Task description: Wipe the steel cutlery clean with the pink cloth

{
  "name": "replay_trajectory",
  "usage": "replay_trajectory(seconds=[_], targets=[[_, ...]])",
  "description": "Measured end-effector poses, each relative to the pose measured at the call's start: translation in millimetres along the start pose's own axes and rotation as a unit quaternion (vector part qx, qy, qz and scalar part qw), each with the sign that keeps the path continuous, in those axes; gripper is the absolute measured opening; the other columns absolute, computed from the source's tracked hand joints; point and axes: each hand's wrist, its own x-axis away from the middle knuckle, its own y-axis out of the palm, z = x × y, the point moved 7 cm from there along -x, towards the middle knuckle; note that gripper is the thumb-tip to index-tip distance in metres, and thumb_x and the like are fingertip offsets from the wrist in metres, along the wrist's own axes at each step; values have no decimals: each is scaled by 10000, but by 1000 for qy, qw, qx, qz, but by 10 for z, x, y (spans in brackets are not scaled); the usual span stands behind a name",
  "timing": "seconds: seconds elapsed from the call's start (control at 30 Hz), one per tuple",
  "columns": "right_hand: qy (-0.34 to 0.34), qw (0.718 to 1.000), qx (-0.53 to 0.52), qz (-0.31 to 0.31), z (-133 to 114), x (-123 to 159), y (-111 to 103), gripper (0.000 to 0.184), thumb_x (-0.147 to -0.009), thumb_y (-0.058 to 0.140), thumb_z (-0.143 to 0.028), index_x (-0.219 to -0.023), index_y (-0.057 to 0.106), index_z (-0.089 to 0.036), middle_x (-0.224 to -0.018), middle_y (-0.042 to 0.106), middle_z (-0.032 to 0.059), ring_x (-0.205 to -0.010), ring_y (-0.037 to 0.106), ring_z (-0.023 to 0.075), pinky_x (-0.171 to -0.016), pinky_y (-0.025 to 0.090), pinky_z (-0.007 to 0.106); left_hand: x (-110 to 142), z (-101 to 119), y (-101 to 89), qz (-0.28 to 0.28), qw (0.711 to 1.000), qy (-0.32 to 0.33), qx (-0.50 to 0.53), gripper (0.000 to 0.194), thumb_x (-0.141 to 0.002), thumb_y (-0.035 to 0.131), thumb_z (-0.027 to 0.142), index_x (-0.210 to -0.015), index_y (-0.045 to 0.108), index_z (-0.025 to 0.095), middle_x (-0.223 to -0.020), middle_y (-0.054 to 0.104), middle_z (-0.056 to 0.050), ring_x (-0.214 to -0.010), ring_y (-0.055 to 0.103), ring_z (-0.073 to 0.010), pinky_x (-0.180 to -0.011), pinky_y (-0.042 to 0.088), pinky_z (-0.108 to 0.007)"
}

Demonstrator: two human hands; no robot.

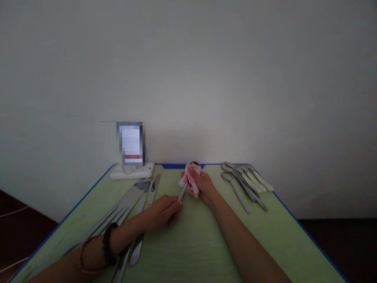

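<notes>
My left hand (168,209) is closed around the handle of a metal spoon (183,192), low over the middle of the table. A pink and white cloth (191,181) wraps the spoon's upper part, and only a dark, rounded tip shows beyond it. My right hand (203,181) pinches the cloth around the spoon, thumb on top. To the right of this hand lies a single spoon (235,192), beside a bunch of spoons (243,179), some with cream handles. Under and beyond my left forearm rest several table knives (126,206).
A lit phone (131,143), its screen blurred, stands on a white power strip (134,171) at the back left. The green table (188,247) has a blue edge and meets a plain wall (206,78) behind.
</notes>
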Motion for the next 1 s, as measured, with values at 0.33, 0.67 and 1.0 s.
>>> replay_trajectory(seconds=[0.33, 0.67, 1.0], targets=[[-90, 988, -68, 109, -32, -18, -141, 369, -638, 700, -501, -757, 657, -155, -636, 663, 10, -536, 571, 119, -472, 457, 221, 9, -60, -5, -1, 1000, -15, -9, 455, -876, 324, 368, -462, 413, 201, -386, 413, 44, -382, 385, -86, -463, 355, -205], [-98, 982, -102, 128, -34, -35, -178, 367, -680, 675, -497, -827, 642, -162, -710, 696, 32, -591, 618, 141, -538, 493, 251, -5, -5, 2, -1, 1000, 9, -12, 510, -941, 253, 372, -495, 431, 200, -420, 446, 39, -427, 437, -94, -552, 398, -207], [-14, 989, -100, 109, 150, 55, 68, 392, -666, 685, -500, -690, 662, -109, -643, 673, 62, -512, 594, 129, -479, 466, 235, -22, 25, -18, 24, 999, 20, -27, 489, -953, 235, 385, -544, 434, 205, -448, 472, 32, -462, 467, -109, -610, 409, -219]])
